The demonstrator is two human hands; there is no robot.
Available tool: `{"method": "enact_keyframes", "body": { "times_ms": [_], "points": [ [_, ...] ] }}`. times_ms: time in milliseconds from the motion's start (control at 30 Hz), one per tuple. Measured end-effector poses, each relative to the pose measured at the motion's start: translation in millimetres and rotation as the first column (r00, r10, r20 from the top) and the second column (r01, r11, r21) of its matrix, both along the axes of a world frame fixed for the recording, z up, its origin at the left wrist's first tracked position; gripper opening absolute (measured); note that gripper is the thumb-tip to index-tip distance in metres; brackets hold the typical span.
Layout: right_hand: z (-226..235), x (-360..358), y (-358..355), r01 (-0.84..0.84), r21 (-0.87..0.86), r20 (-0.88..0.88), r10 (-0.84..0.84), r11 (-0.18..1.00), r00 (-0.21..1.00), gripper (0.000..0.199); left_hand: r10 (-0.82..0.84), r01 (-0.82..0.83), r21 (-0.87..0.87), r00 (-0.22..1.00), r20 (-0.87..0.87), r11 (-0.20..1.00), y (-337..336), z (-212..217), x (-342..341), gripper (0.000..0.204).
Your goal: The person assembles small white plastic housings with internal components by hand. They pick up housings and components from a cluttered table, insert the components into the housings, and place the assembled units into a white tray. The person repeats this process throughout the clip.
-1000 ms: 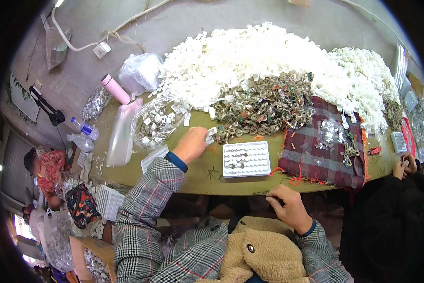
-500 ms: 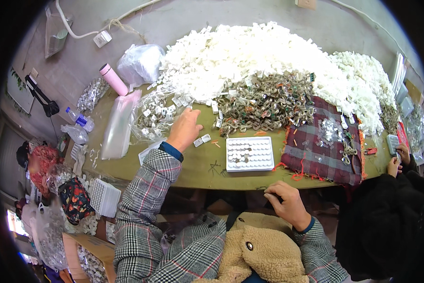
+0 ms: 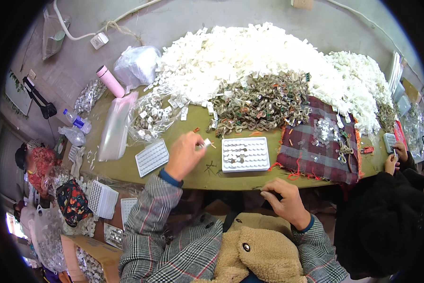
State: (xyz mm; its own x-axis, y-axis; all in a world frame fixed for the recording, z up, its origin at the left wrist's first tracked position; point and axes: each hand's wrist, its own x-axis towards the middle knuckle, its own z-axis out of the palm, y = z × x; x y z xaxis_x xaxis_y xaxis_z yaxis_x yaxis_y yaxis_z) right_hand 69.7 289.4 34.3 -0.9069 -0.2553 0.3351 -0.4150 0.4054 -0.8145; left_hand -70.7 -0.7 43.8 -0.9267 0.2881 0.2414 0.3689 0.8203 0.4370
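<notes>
My left hand [image 3: 185, 155] is over the table, its thumb and fingers closed on a small white plastic piece [image 3: 206, 142]. My right hand [image 3: 287, 202] stays low at the table's front edge, fingers pinched; a small dark thing seems to poke out at the fingertips, too small to name. Between the hands and a little farther off lies a white tray [image 3: 245, 169] with rows of round bumps and a few dull discs on it. A similar tray [image 3: 151, 159] sits left of my left hand.
A big heap of white pieces [image 3: 250, 52] fills the back, with tangled brown-grey parts [image 3: 264, 104] before it. A plaid cloth [image 3: 311, 162] lies right. Clear plastic bags [image 3: 113, 137] and a pink flask [image 3: 110, 81] stand left. A co-worker's hand [image 3: 401, 152] is at far right.
My left hand has drawn back toward me from the pieces near the clear bag and now holds a white piece. Two white pieces beside it are gone from the table. My right hand barely moved.
</notes>
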Motion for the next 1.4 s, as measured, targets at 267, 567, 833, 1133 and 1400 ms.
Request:
{"method": "enact_keyframes", "body": {
  "times_ms": [267, 567, 833, 1133, 1400],
  "points": [
    [10.8, -11.3, -48.1, -0.07, -0.075, -0.068, 0.065, 0.995, 0.996, 0.027, -0.482, 0.132, 0.627, 0.763, 0.43, 0.768, 36.1, 21.0, 94.1, 0.011],
    [14.8, -22.6, -69.6, 0.079, 0.038, -0.292, -0.065, 0.996, 0.954, 0.025, -0.873, -0.646, 0.75, 0.44, 0.211, -0.144, 44.3, -39.6, 88.9, 0.032],
    [42.8, -102.4, -85.1, -0.13, 0.25, -0.155, 0.172, 0.959, 0.973, 0.015, -0.593, -0.459, 0.846, 0.772, 0.229, -0.272, 29.0, -48.7, 67.5, 0.03],
    [7.2, -240.2, -157.7, -0.166, 0.769, -0.199, 0.478, 0.618, 0.856, 0.017, -0.029, -0.199, 0.969, 0.978, 0.206, 0.148, 26.5, -78.8, 53.9, 0.026],
    [7.7, -276.0, -155.7, -0.275, 0.275, 0.174, 0.233, 0.921, 0.957, 0.011, 0.009, -0.135, 0.935, 0.99, 0.14, 0.327, 25.2, -75.6, 54.4, 0.027]
  ]
}}
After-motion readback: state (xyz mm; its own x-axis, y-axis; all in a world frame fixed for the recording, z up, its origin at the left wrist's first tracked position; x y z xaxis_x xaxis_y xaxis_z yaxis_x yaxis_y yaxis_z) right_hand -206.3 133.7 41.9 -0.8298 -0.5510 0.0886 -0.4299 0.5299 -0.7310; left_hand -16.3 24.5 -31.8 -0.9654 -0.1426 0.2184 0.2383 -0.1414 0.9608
